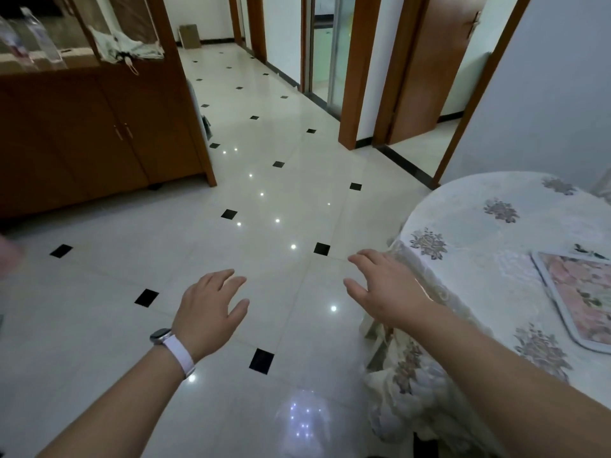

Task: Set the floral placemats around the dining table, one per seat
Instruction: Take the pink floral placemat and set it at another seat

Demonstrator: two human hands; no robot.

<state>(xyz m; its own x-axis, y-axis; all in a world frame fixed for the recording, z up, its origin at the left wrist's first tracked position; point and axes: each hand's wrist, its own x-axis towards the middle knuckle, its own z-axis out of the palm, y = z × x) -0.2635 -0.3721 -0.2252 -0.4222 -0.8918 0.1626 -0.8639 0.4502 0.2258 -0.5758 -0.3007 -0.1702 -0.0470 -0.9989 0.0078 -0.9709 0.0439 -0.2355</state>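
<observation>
A pink floral placemat (585, 299) with a white border lies flat on the dining table (469, 226) at the right edge, partly cut off by the frame. The round table wears a pale cloth with grey flower motifs. My right hand (386, 285) hovers palm down just left of the table's rim, fingers apart, holding nothing. My left hand (211, 309), a white-strapped watch on its wrist, is stretched out over the floor, palm down and empty.
Glossy white floor tiles with small black squares (261, 200) fill the middle. A brown wooden cabinet (99, 133) stands at the left with bottles and a folded umbrella on it. Wooden door frames and an open door (426, 67) line the far right.
</observation>
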